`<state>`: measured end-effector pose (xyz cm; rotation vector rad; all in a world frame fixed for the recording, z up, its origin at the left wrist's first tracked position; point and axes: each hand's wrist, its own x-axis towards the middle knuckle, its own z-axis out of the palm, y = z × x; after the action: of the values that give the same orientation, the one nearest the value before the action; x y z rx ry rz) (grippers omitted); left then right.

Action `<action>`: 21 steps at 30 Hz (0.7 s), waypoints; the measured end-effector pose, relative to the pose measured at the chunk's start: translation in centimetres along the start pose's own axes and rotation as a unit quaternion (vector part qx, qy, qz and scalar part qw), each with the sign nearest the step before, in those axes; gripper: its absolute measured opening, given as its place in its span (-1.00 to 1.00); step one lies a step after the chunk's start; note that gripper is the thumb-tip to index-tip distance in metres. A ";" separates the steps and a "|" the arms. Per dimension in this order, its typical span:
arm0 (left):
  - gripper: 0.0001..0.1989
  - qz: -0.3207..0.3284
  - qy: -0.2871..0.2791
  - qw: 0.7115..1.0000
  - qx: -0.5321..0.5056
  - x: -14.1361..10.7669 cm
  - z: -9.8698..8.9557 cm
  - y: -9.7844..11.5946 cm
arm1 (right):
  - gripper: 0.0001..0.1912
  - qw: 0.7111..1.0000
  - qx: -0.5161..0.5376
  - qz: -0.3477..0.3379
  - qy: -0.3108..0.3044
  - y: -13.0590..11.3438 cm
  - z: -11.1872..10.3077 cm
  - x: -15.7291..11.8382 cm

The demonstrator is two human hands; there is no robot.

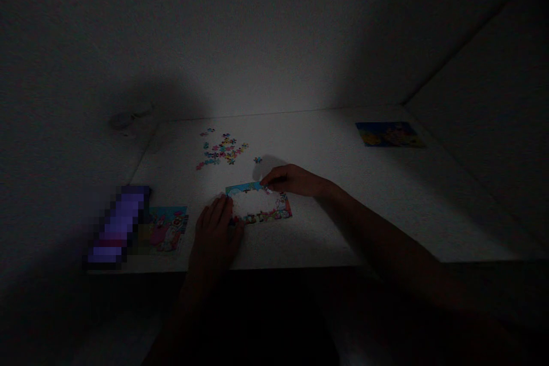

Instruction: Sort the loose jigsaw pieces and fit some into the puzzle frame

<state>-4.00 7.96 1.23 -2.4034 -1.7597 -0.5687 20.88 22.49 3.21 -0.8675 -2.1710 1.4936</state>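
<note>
A jigsaw puzzle border (pixel 281 215) lies on the white table, its edge pieces joined around a bare middle. My left hand (pixel 214 231) rests over its left side, fingers flat and thumb apart at the lower left corner, hiding that part. Above the top edge, my right hand (pixel 291 178) is closed in a pinch on a small puzzle piece (pixel 267 189), mostly hidden by the fingers. One loose puzzle piece (pixel 258 159) sits just beyond the right hand. The scene is very dark, so fine detail is lost.
A scattered pile of loose puzzle pieces (pixel 223 151) lies at the back left. At the front left are a colourful picture sheet (pixel 167 229) and a pixelated purple-lit device (pixel 118 226). Another picture sheet (pixel 388 134) lies far right. Walls border the table (pixel 326 143).
</note>
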 end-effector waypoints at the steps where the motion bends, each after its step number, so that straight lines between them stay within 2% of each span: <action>1: -0.51 -0.002 -0.002 1.000 -0.004 0.0 0.0 0.0 | -0.77 1.000 -0.007 -0.002 0.001 -0.1 0.0 -0.1; 5: -0.51 -0.004 -0.009 1.000 -0.017 0.0 -0.2 0.0 | -0.79 1.000 -0.017 0.007 0.006 -0.6 -0.1 -0.4; 10: -0.51 -0.002 -0.005 1.000 -0.017 0.0 -0.4 0.0 | -0.86 0.999 0.019 0.040 0.019 -0.8 -0.1 -0.6; 21: -0.52 -0.003 0.018 1.000 -0.025 0.0 0.2 -0.1 | -0.86 0.999 0.008 0.044 0.020 -0.6 -0.5 -1.0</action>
<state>-4.05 8.04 1.05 -2.4044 -1.7597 -0.6609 21.71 22.03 3.97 -0.9920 -2.1129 1.5199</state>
